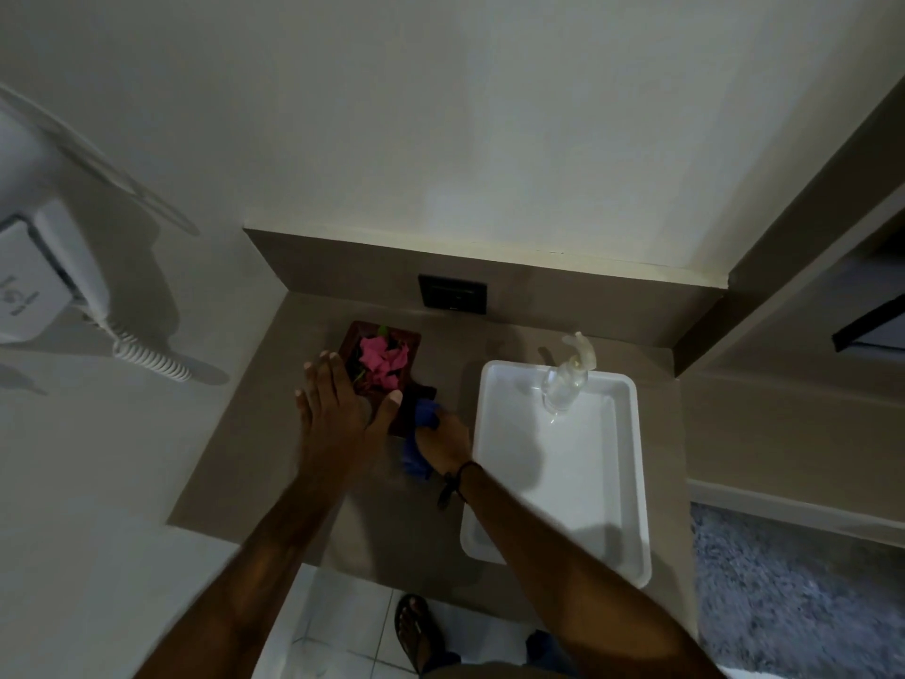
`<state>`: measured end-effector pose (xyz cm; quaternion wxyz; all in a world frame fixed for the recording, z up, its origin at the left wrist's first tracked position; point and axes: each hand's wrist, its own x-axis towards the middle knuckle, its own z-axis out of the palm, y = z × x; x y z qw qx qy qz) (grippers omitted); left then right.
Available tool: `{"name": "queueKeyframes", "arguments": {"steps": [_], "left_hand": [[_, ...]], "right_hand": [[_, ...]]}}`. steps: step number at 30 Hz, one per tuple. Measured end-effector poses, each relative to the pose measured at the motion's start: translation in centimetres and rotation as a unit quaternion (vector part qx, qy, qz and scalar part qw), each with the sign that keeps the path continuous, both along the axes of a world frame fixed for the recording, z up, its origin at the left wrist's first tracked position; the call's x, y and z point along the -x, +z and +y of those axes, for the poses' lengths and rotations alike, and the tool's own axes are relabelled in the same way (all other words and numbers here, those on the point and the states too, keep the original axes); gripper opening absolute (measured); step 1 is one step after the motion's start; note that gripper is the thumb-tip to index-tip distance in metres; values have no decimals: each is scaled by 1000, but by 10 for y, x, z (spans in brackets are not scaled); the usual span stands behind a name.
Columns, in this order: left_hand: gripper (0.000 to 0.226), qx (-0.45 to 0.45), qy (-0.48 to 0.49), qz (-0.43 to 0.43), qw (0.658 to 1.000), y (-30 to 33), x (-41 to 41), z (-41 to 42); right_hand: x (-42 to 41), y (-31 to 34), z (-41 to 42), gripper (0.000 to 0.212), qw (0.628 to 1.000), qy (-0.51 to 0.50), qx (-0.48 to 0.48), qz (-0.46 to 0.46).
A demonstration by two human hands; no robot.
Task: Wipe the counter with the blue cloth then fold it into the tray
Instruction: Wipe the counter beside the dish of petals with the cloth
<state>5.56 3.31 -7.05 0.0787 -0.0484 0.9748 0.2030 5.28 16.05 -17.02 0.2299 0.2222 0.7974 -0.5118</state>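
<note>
Head view of a brown counter point(313, 482) in a wall niche. The right hand point(443, 441) is closed around the bunched blue cloth point(416, 458), pressed to the counter between a dark wooden dish point(409, 345) of pink petals point(379, 362) on the left and the white tray point(631, 482) on the right; the hand hides most of the cloth. The left hand point(333, 399), fingers spread wide and holding nothing, covers the dish's near left corner; contact cannot be judged. A clear pump bottle point(563, 384) stands at the tray's far end. A wall-mounted hair dryer point(44, 276) is cut off at far left.
</note>
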Motion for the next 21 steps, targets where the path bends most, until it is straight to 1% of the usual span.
{"name": "queueKeyframes", "arguments": {"steps": [2, 4, 7, 10, 12, 15, 17, 18, 19, 21], "left_hand": [[102, 3, -5, -3, 1000, 1, 0, -2], [101, 7, -9, 0, 1000, 1, 1, -2], [101, 20, -14, -6, 1000, 2, 2, -2], [102, 28, -16, 1, 999, 2, 3, -3], [102, 31, -20, 3, 999, 0, 3, -4], [103, 24, -21, -3, 999, -3, 4, -7], [104, 19, -21, -6, 1000, -4, 4, -8], [104, 16, -21, -5, 1000, -4, 4, -8], [104, 14, -21, -4, 1000, -3, 4, -7], [103, 11, -20, -5, 1000, -1, 3, -6]], "right_hand": [[-4, 0, -1, 27, 998, -25, 49, -3], [3, 6, 2, 28, 996, -53, 64, 27], [22, 19, 9, 28, 994, -69, 41, 80], [35, 21, 16, 26, 998, -15, -12, 66], [39, 19, 19, 28, 998, 13, -34, 49], [39, 25, 18, 32, 998, 18, -48, 36], [36, 29, 18, 23, 998, 15, -50, 41], [35, 33, 18, 21, 998, 5, -37, 47], [33, 38, 18, 24, 998, -13, -14, 55], [28, 51, 20, 28, 993, -74, 62, 70]]}}
